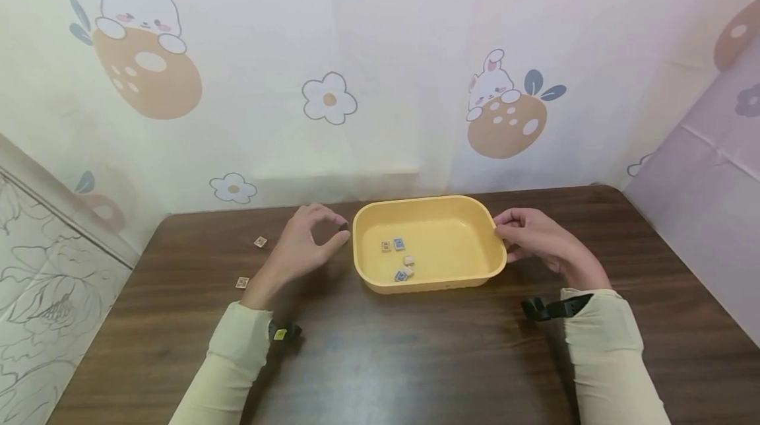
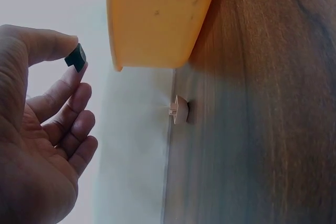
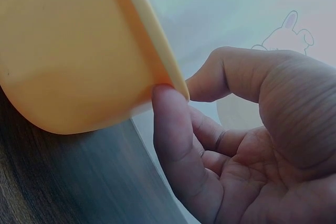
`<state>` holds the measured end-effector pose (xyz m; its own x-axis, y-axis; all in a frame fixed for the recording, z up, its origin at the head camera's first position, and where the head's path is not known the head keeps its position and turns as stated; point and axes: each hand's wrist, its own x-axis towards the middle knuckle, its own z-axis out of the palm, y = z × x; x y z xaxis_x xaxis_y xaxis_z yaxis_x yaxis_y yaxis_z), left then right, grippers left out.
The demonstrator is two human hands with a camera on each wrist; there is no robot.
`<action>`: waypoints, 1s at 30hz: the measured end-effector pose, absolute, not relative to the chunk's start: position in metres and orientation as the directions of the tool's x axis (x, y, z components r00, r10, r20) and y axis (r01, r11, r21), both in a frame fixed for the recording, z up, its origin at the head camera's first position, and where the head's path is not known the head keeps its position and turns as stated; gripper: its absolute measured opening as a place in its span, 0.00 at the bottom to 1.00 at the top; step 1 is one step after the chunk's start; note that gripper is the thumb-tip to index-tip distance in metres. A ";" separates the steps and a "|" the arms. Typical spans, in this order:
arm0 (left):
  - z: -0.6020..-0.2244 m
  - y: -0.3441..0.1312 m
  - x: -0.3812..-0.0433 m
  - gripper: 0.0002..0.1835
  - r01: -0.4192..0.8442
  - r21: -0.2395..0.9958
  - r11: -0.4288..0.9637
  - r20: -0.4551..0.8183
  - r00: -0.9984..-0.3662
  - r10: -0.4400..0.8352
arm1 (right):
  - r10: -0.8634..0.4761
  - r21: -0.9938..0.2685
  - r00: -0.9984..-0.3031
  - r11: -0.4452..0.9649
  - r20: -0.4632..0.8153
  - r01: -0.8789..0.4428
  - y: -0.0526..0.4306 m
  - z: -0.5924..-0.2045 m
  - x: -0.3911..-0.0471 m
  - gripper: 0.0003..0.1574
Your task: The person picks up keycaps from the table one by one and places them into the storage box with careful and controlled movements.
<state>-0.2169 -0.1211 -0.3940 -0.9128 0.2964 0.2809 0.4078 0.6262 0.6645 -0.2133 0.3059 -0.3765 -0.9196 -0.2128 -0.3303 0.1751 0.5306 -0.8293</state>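
Observation:
My left hand (image 1: 305, 240) pinches a small dark block (image 2: 76, 57) with a notched edge between thumb and index finger. The other fingers are loosely bent, and the hand hovers just left of a yellow plastic basin (image 1: 371, 285). My right hand (image 1: 537, 237) grips the basin's right end, its thumb and a finger on either side of the rim. Inside the basin, toward the left, lie several small pieces: a brown-marked one (image 1: 386, 247), blue-marked ones such as this tile (image 1: 399, 244), and plain beige ones like this piece (image 1: 408, 260).
Two small brown-marked pieces lie on the dark wooden table (image 1: 386, 359) left of my left hand, one farther back (image 1: 260, 241) and one nearer (image 1: 242, 282). A patterned cloth (image 1: 404, 108) hangs behind the table's back edge.

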 end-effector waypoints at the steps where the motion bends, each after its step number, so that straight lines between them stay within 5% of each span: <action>1: -0.394 -0.121 -0.217 0.12 0.409 0.662 0.628 0.281 -0.912 0.298 | -0.212 -0.829 -0.920 0.531 -0.330 0.175 0.306 -0.376 -0.213 0.30; 30: -0.392 -0.096 -0.226 0.11 0.466 0.642 0.609 0.299 -0.883 0.361 | -0.205 -0.831 -0.918 0.523 -0.338 0.189 0.305 -0.376 -0.214 0.30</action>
